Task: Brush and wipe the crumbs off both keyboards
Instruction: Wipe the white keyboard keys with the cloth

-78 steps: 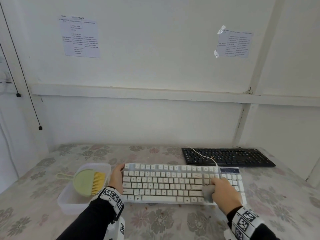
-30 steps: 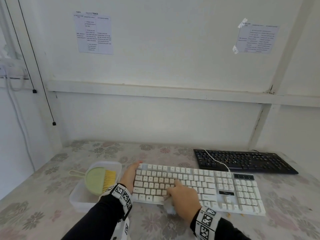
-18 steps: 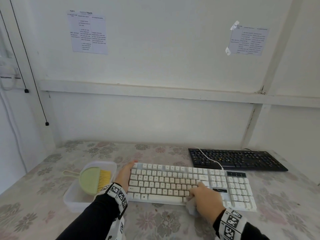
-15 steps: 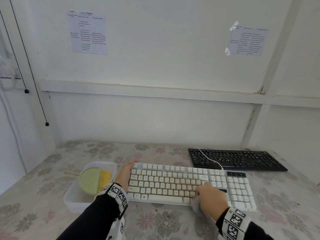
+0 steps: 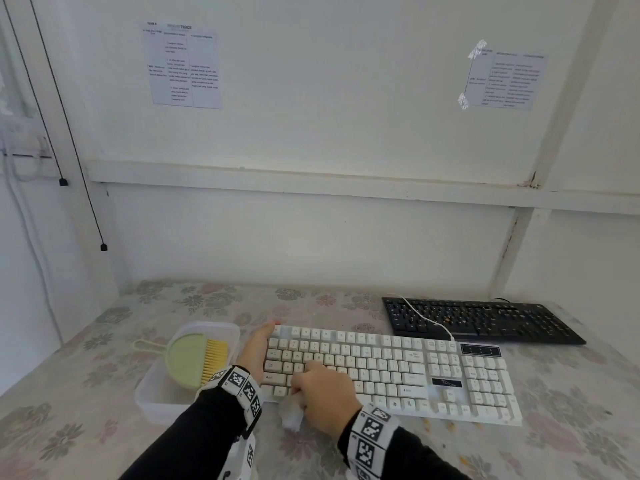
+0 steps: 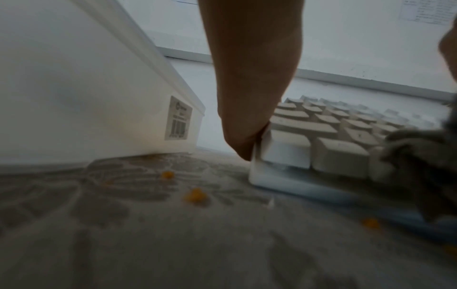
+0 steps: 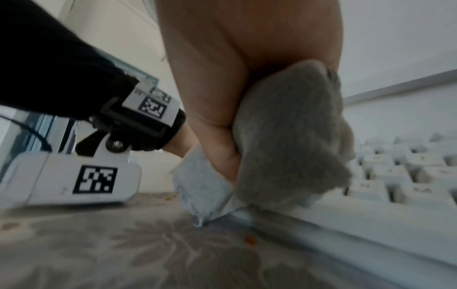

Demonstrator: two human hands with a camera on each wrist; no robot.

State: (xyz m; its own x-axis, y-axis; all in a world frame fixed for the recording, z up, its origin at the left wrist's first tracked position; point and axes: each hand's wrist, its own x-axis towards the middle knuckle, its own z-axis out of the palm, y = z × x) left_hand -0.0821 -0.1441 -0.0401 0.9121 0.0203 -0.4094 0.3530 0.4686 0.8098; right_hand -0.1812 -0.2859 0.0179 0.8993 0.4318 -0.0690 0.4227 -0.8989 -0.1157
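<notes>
floral tablecloth [image 5: 571, 441] underneath, my right hand [image 5: 325, 396] clutches the cloth [image 5: 292, 412], wiping the white keyboard [image 5: 398, 368]; left hand [image 5: 254, 351], fingers straight, steadies it; black keyboard [image 5: 485, 320] next.

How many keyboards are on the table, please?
2. The white keyboard lies near the front, under both hands. The black keyboard lies behind it, to the right, near the wall.

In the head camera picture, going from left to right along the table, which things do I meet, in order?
Plastic tub with the green brush inside → left hand at the white keyboard's end → right hand holding the cloth → white keyboard → black keyboard, farther back.
</notes>
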